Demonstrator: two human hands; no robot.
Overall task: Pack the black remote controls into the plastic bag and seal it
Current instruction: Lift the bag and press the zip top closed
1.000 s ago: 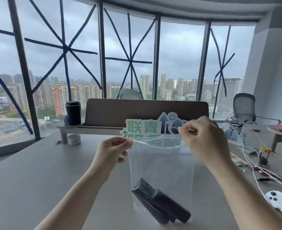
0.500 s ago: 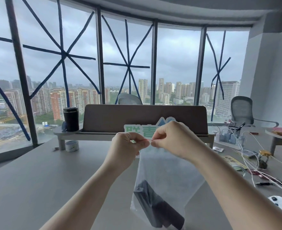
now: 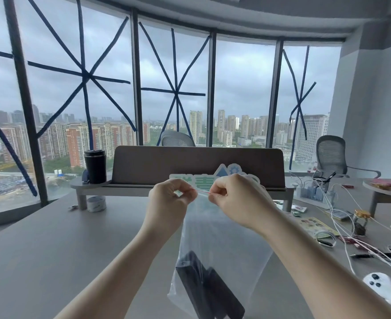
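A clear plastic bag (image 3: pixel 224 245) hangs upright in front of me above the grey table (image 3: pixel 51 245). Black remote controls (image 3: pixel 203 288) lie slanted at its bottom, inside the plastic. My left hand (image 3: pixel 169 201) and my right hand (image 3: pixel 238 201) both pinch the bag's top strip, which has a thin red line. The two hands are close together, a short length of strip showing between their fingertips. How far the strip is pressed together is hidden by my fingers.
A brown monitor riser (image 3: pixel 196 166) stands behind the bag with a green and white sign (image 3: pixel 203 180). A black tumbler (image 3: pixel 95 165) and a tape roll (image 3: pixel 96 203) are at the left. White cables (image 3: pixel 342 212), a small jar (image 3: pixel 360 221) and a white controller (image 3: pixel 381 286) crowd the right.
My hands came together from the bag's two top corners to its middle, shutting the wide mouth, and have since parted slightly along the strip. The bag swung a little.
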